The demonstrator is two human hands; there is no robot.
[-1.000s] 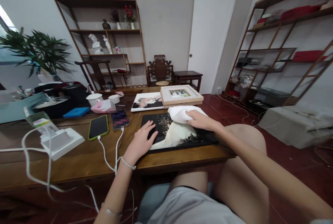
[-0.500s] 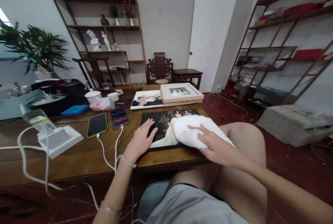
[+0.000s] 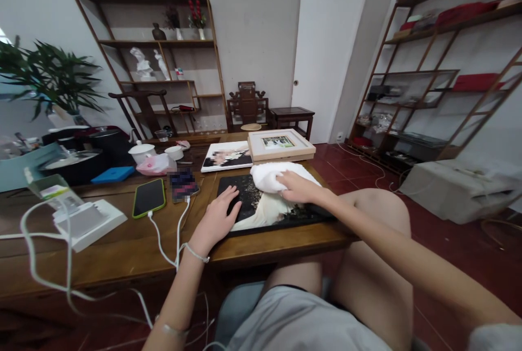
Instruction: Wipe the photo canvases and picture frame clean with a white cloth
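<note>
1. The fingers of the right hand (image 3: 296,188) lie loosely curled over a white cloth (image 3: 267,173). They press it down rather than pinch it, and the palm rides on top.
2. The left hand (image 3: 218,218) lies flat with its fingers spread and grips nothing. Its fingertips rest on the near left corner of the dark photo print (image 3: 249,199), pinning it in place.
3. The print lies flat on the wooden table (image 3: 122,256), close to the near edge and right in front of the person. The cloth sits on its far part.
4. Half a second ago the cloth and right hand were at the print's near right edge, over the knee. Now they are back at the far side, much as a second ago. The left hand has not shifted. This reads as one full wiping stroke out and back, with the print kept steady.
5. Farther out are a framed picture (image 3: 281,144), a second print (image 3: 228,156) and a green-cased phone (image 3: 149,197) on a white cable (image 3: 162,237).
6. No brand, label or writing can be read; the screen of the other phone (image 3: 182,183) is blurred.
</note>
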